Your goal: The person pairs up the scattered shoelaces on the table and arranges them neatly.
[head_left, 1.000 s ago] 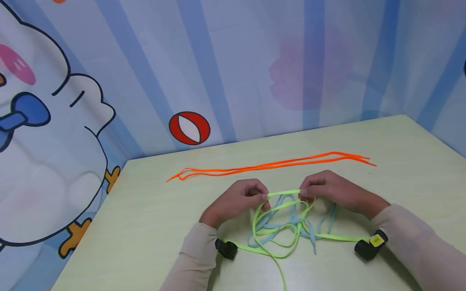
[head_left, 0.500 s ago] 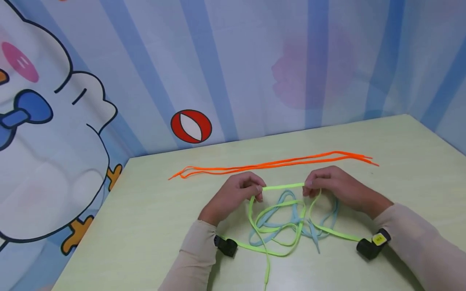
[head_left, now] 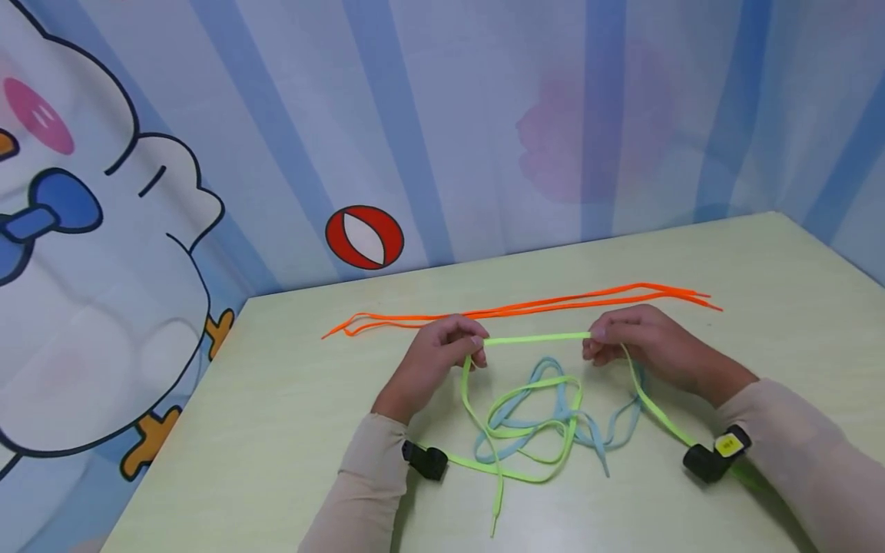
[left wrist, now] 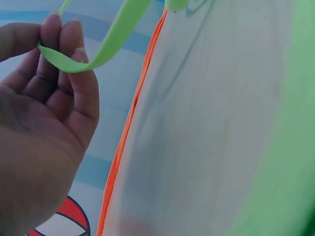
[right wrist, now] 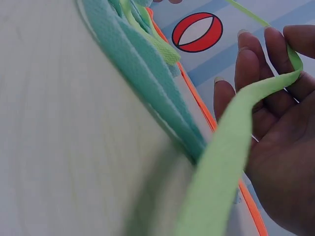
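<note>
A flat yellow-green shoelace (head_left: 538,339) is stretched level between both hands, just above the table. My left hand (head_left: 442,347) pinches it between thumb and fingers, and a tail with a tipped end hangs down toward the near side. Pinching it further right is my right hand (head_left: 639,338), from which the lace runs down toward the right wrist camera. In the left wrist view, the lace (left wrist: 106,46) crosses the fingers. Below the hands lies a loose tangle of more green lace with a light blue shoelace (head_left: 528,422), partly overlapping.
Orange shoelaces (head_left: 515,309) lie stretched out side by side across the table (head_left: 276,430) beyond the hands. Black wrist cameras (head_left: 426,462) hang under both sleeves. A printed curtain (head_left: 470,138) rises behind the table's far edge.
Both hands have moved apart and slightly away, widening the taut stretch of green lace between them. Its hanging tail has been drawn leftward, and the right-hand part has lifted off the blue lace.
</note>
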Demonstrator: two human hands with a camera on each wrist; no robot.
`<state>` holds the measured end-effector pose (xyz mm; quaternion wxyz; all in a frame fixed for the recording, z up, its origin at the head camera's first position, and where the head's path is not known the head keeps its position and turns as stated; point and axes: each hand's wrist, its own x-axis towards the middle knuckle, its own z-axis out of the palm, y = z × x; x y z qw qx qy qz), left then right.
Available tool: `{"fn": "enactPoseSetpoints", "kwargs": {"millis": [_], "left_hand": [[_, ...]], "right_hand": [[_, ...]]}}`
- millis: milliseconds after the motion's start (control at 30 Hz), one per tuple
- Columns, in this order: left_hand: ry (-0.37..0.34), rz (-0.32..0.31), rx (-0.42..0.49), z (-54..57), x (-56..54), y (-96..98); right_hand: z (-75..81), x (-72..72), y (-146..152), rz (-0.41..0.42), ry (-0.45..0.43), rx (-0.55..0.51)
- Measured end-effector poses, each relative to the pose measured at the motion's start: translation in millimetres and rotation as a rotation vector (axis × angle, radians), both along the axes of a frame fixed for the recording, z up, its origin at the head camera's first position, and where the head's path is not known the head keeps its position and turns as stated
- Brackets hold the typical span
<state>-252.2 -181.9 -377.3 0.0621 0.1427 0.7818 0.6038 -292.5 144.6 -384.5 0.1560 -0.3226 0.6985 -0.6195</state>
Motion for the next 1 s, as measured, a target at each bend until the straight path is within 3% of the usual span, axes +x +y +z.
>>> {"fn": "enactPoseSetpoints", "kwargs": {"millis": [433, 733, 1000], "left_hand": [[0.019, 0.023, 0.048, -3.6, -4.5, -6.1], [0.007, 0.075, 0.111, -2.1, -4.3, -13.5], [0.032, 0.150, 0.106, 2.6, -6.1, -26.4]], "right_hand": [[1.3, -6.2, 19, -0.071, -0.042, -0.125], [0.0, -8.0, 16, -0.183, -0.078, -0.196], [-1.8, -11.9, 19, -0.231, -0.118, -0.267]]}}
